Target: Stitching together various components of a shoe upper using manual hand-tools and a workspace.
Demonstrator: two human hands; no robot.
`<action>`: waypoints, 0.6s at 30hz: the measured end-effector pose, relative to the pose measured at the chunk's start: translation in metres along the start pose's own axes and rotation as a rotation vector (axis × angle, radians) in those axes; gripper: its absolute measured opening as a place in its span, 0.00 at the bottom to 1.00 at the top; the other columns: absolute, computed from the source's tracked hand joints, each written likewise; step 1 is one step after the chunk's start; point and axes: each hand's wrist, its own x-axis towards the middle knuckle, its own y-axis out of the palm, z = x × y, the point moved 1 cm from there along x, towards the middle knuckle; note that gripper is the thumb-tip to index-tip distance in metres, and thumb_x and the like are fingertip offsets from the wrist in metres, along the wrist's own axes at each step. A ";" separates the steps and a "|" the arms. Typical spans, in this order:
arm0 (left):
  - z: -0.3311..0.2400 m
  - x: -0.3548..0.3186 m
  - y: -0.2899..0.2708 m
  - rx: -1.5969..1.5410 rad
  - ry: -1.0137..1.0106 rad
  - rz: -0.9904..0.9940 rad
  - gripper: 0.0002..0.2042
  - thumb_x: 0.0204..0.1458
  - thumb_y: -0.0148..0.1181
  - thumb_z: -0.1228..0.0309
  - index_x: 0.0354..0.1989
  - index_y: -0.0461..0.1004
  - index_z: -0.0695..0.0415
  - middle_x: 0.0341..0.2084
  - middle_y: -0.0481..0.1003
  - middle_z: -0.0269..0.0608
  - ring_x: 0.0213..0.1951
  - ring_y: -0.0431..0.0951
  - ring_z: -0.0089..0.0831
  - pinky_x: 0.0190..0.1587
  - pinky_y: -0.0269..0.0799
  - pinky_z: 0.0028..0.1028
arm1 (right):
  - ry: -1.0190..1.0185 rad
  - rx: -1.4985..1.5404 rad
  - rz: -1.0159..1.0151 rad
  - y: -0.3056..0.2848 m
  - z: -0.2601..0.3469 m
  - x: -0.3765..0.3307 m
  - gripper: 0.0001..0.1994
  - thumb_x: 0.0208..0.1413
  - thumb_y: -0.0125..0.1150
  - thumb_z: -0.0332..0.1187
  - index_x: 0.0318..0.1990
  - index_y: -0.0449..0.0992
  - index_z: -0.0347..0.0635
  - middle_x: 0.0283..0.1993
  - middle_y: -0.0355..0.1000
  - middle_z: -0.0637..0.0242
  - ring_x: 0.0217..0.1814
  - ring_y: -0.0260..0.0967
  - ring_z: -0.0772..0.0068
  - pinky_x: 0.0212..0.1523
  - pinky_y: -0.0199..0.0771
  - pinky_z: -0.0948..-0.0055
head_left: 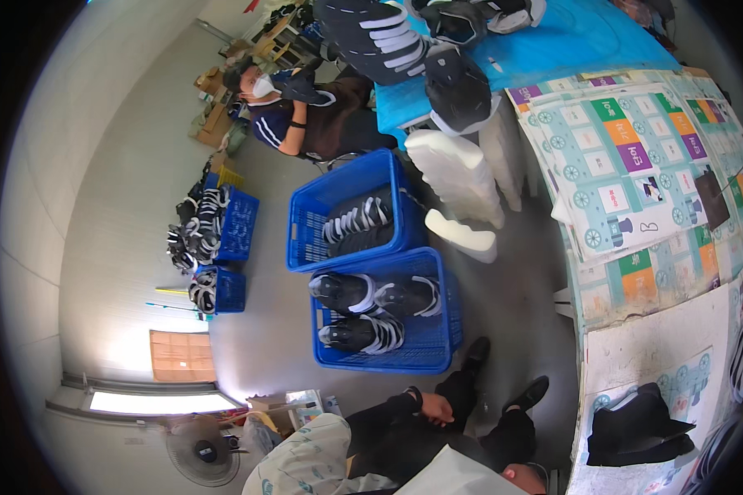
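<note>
My left hand (436, 408) rests over my dark-trousered leg at the lower middle, with a dark band at its wrist. Its fingers are loosely curled, and I see nothing in them. At the lower edge, a patch of skin that looks like my right hand (524, 478) shows only in part; its fingers are hidden. A pale sheet (454, 473) lies between the two. Ahead of my shoes, a blue crate (384, 360) holds three black-and-white sneakers (363, 334). Behind it, another blue crate (297, 239) contains black shoe pieces with white stripes (357, 223).
A seated, masked co-worker (305, 124) handles a dark shoe at the back. To the right, a paper-covered table (636, 181) bears black material (640, 429). White foam-like blocks (454, 169) stand beside the blue table (545, 41). A fan (202, 450) and loaded crates (238, 227) are at left.
</note>
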 end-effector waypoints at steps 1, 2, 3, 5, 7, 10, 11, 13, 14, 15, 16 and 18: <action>-0.002 0.006 -0.004 -0.004 0.004 0.014 0.17 0.65 0.60 0.54 0.38 0.81 0.57 0.30 0.81 0.36 0.32 0.82 0.28 0.38 0.76 0.30 | 0.077 -0.140 -0.140 -0.009 0.022 -0.015 0.13 0.60 0.65 0.29 0.52 0.80 0.42 0.55 0.78 0.48 0.40 0.76 0.51 0.38 0.79 0.62; -0.004 0.012 -0.010 -0.053 0.067 -0.113 0.18 0.66 0.58 0.53 0.39 0.81 0.57 0.30 0.81 0.37 0.33 0.82 0.29 0.39 0.76 0.31 | 0.036 -0.143 -0.261 -0.022 0.049 -0.011 0.07 0.63 0.64 0.29 0.46 0.79 0.41 0.40 0.80 0.54 0.36 0.76 0.60 0.38 0.78 0.65; -0.006 0.020 -0.017 -0.097 0.122 -0.249 0.19 0.67 0.57 0.52 0.40 0.81 0.57 0.30 0.81 0.38 0.33 0.82 0.29 0.40 0.77 0.32 | 0.041 -0.146 -0.265 -0.038 0.075 -0.011 0.07 0.63 0.64 0.29 0.46 0.79 0.41 0.40 0.80 0.54 0.36 0.76 0.60 0.38 0.78 0.65; -0.010 0.034 -0.030 0.157 0.266 -0.515 0.18 0.66 0.59 0.53 0.42 0.79 0.57 0.35 0.83 0.43 0.39 0.83 0.35 0.44 0.78 0.36 | -0.191 0.172 -0.457 -0.071 0.125 -0.007 0.08 0.61 0.66 0.29 0.46 0.79 0.39 0.39 0.77 0.56 0.37 0.77 0.61 0.41 0.77 0.67; -0.017 0.047 -0.043 0.175 0.447 -0.661 0.14 0.64 0.63 0.57 0.43 0.78 0.57 0.38 0.82 0.46 0.41 0.84 0.38 0.44 0.78 0.36 | -0.372 0.209 -0.619 -0.101 0.164 -0.016 0.10 0.59 0.69 0.28 0.46 0.78 0.37 0.39 0.77 0.57 0.39 0.77 0.60 0.41 0.76 0.66; -0.026 0.056 -0.056 0.109 0.484 -0.796 0.12 0.63 0.64 0.61 0.45 0.78 0.58 0.38 0.82 0.45 0.41 0.84 0.38 0.44 0.78 0.36 | -0.979 0.220 -0.940 -0.120 0.211 -0.033 0.13 0.55 0.69 0.25 0.48 0.79 0.41 0.42 0.76 0.61 0.40 0.74 0.62 0.37 0.74 0.69; -0.029 0.056 -0.058 0.114 0.489 -0.802 0.12 0.63 0.64 0.61 0.45 0.78 0.58 0.38 0.82 0.45 0.41 0.84 0.38 0.44 0.78 0.36 | -1.221 0.239 -1.045 -0.119 0.223 -0.038 0.13 0.54 0.69 0.24 0.47 0.78 0.42 0.41 0.74 0.63 0.40 0.73 0.63 0.35 0.72 0.70; -0.036 0.053 -0.058 0.149 0.581 -0.841 0.12 0.64 0.63 0.63 0.45 0.77 0.58 0.37 0.81 0.45 0.40 0.84 0.38 0.43 0.79 0.35 | -1.906 0.464 -1.117 -0.101 0.246 -0.032 0.05 0.59 0.65 0.28 0.38 0.73 0.43 0.37 0.67 0.68 0.36 0.69 0.67 0.33 0.66 0.74; -0.038 0.051 -0.056 0.123 0.601 -0.835 0.11 0.64 0.63 0.63 0.46 0.78 0.59 0.38 0.82 0.44 0.40 0.83 0.37 0.44 0.78 0.34 | -1.920 0.444 -1.125 -0.083 0.256 -0.040 0.05 0.59 0.65 0.28 0.38 0.73 0.43 0.37 0.67 0.68 0.36 0.69 0.67 0.33 0.66 0.74; -0.039 0.048 -0.052 0.137 0.599 -0.811 0.11 0.64 0.63 0.63 0.46 0.78 0.59 0.38 0.82 0.44 0.40 0.83 0.37 0.44 0.78 0.34 | -1.963 0.524 -1.146 -0.065 0.262 -0.052 0.09 0.63 0.58 0.35 0.32 0.68 0.45 0.33 0.65 0.70 0.33 0.67 0.68 0.30 0.65 0.73; -0.039 0.043 -0.046 0.128 0.663 -0.830 0.12 0.64 0.63 0.63 0.47 0.78 0.59 0.38 0.81 0.44 0.41 0.83 0.35 0.45 0.78 0.34 | -2.007 0.606 -1.165 -0.050 0.266 -0.067 0.17 0.68 0.51 0.42 0.26 0.63 0.46 0.30 0.63 0.73 0.29 0.65 0.68 0.27 0.63 0.73; -0.036 0.031 -0.032 0.156 0.735 -0.833 0.12 0.64 0.63 0.64 0.48 0.78 0.59 0.38 0.81 0.43 0.41 0.83 0.34 0.46 0.78 0.33 | -2.014 0.499 -0.898 -0.033 0.269 -0.094 0.17 0.66 0.52 0.40 0.24 0.65 0.46 0.27 0.66 0.70 0.25 0.64 0.66 0.26 0.65 0.68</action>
